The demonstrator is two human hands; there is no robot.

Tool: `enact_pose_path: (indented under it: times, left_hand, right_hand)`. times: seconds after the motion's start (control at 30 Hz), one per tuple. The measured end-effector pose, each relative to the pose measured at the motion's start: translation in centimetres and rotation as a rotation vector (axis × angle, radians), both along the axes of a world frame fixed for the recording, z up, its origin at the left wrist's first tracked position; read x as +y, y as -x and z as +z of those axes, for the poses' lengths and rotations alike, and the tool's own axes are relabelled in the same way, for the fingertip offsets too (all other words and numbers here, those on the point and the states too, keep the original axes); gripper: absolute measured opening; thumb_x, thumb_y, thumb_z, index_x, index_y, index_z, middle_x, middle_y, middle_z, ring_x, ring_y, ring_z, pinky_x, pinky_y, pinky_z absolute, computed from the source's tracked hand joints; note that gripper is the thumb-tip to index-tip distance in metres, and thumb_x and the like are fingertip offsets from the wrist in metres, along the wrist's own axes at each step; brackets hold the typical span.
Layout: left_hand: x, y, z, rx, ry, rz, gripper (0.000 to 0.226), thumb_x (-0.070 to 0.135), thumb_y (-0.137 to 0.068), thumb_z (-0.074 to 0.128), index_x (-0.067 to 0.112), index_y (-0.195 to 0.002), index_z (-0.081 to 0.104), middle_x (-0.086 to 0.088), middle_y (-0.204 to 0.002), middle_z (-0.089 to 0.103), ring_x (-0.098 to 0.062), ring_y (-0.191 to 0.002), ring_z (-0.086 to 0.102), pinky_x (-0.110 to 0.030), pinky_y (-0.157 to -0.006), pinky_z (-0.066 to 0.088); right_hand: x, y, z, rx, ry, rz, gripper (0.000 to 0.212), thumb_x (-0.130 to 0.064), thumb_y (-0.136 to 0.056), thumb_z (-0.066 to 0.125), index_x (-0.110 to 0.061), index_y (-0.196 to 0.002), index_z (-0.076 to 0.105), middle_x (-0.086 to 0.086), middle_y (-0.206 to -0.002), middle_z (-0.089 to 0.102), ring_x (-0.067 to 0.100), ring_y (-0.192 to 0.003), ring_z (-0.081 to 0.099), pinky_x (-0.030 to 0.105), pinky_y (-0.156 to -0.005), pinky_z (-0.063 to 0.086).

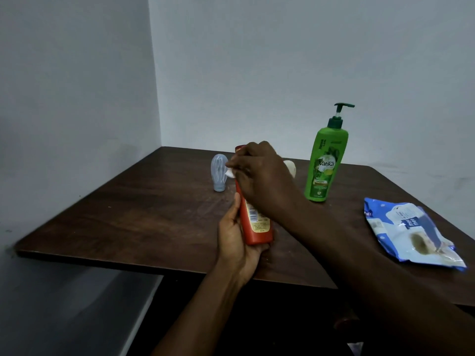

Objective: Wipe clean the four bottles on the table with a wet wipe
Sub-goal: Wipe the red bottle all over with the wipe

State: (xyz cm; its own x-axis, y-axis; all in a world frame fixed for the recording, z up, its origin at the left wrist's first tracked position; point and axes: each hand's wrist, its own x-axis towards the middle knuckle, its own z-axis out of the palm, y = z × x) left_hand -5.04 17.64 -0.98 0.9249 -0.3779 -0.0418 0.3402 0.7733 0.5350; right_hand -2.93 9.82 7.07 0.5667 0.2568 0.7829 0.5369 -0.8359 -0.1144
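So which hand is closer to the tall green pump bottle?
Right. The right hand, wiping the red bottle with a white wipe, sits just left of the tall green pump bottle. The left hand grips the red bottle's base, lower and farther away.

Dark wood table (pixel 133 222) set in a wall corner. On it: green pump bottle (pixel 325 160) upright at back right, clear bottle (pixel 219 173) back centre, cream bottle (pixel 290 167) mostly hidden, wipes pack (pixel 411 235) flat near right edge.

left table (pixel 115 222) half bare; green pump bottle (pixel 324 163), wipes pack (pixel 408 235) crowd right
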Motion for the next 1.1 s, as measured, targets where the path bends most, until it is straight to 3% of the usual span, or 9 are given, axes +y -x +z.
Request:
enact_pose_path:
  times: [0.1,0.23,0.33,0.43,0.63,0.7,0.8,0.97,1.1]
  left_hand:
    - [0.0,0.1,0.2,0.002,-0.004,0.010,0.037,0.045,-0.091,0.054,0.016,-0.108,0.070,-0.008,-0.094,0.073,-0.022,-0.083,0.067,-0.037,-0.069,0.053]
    - [0.0,0.0,0.1,0.005,-0.005,0.001,0.048,0.050,-0.091,0.054,0.017,-0.123,0.066,-0.007,-0.096,0.072,-0.020,-0.083,0.067,-0.047,-0.077,0.054]
    - [0.1,-0.1,-0.2,-0.006,0.007,0.010,0.053,0.052,-0.090,0.055,0.018,-0.130,0.063,-0.008,-0.103,0.071,-0.021,-0.088,0.067,-0.051,-0.079,0.057]
    - [0.0,-0.1,0.0,-0.008,0.013,0.024,0.046,0.051,-0.094,0.053,0.021,-0.127,0.064,-0.008,-0.106,0.072,-0.024,-0.094,0.067,-0.055,-0.080,0.056]
    - [0.0,-0.2,-0.1,-0.001,0.001,0.038,0.041,0.044,-0.098,0.048,0.020,-0.129,0.061,-0.011,-0.115,0.072,-0.029,-0.105,0.067,-0.051,-0.085,0.055]
    - [-0.1,-0.3,-0.2,0.015,-0.005,0.064,0.042,0.040,-0.098,0.048,0.018,-0.133,0.058,-0.013,-0.121,0.070,-0.030,-0.109,0.067,-0.049,-0.090,0.054]
    - [-0.4,-0.7,-0.5,0.022,0.020,0.100,0.044,0.036,-0.100,0.047,0.013,-0.136,0.056,-0.012,-0.113,0.071,-0.022,-0.096,0.070,-0.038,-0.079,0.056]
    - [-0.7,-1.1,-0.9,0.025,0.071,0.116,0.048,0.040,-0.101,0.043,0.009,-0.135,0.056,-0.017,-0.116,0.070,-0.025,-0.099,0.067,-0.042,-0.093,0.053]
    - [-0.5,-1.0,-0.8,0.068,0.033,0.118,0.057,0.048,-0.087,0.057,0.010,-0.129,0.055,-0.013,-0.095,0.068,-0.023,-0.079,0.069,-0.038,-0.065,0.060]
  right_hand:
    - [-0.3,-0.1,0.3,-0.005,-0.008,-0.013,0.020,-0.008,-0.089,0.063,-0.012,-0.103,0.077,0.004,-0.099,0.069,0.020,-0.098,0.055,0.024,-0.080,0.040]
    - [-2.3,0.2,0.7,0.002,-0.231,-0.039,0.015,-0.013,-0.088,0.065,-0.016,-0.096,0.078,0.001,-0.098,0.073,0.013,-0.092,0.065,0.025,-0.081,0.050]
    - [-3.8,0.3,0.5,0.084,-0.434,-0.041,0.009,-0.018,-0.088,0.072,-0.023,-0.092,0.077,-0.009,-0.091,0.073,-0.007,-0.082,0.063,0.006,-0.070,0.045]
    - [-4.6,0.2,0.2,0.143,-0.506,-0.042,0.011,-0.020,-0.089,0.070,-0.027,-0.093,0.077,-0.016,-0.088,0.071,-0.014,-0.082,0.062,0.001,-0.070,0.044]
    - [-4.3,0.7,0.1,0.213,-0.709,0.046,0.011,-0.026,-0.088,0.073,-0.030,-0.097,0.076,-0.015,-0.094,0.075,0.002,-0.087,0.070,0.020,-0.076,0.056]
    - [-4.2,1.0,-0.4,0.253,-0.724,0.045,0.013,-0.034,-0.088,0.072,-0.034,-0.101,0.075,-0.018,-0.097,0.075,0.000,-0.091,0.070,0.025,-0.080,0.056]
    - [-4.3,2.1,-1.6,0.298,-0.716,0.063,0.021,-0.037,-0.088,0.073,-0.031,-0.108,0.076,-0.017,-0.101,0.075,0.000,-0.095,0.069,0.028,-0.081,0.059]
    - [-4.2,5.9,-4.6,0.283,-0.604,0.124,0.017,-0.025,-0.085,0.076,-0.021,-0.102,0.078,-0.011,-0.105,0.070,-0.001,-0.099,0.067,0.013,-0.076,0.054]
    - [-3.9,9.4,-7.5,0.298,-0.505,0.129,0.019,-0.026,-0.083,0.076,-0.026,-0.103,0.079,-0.013,-0.107,0.070,0.001,-0.104,0.066,0.014,-0.085,0.052]
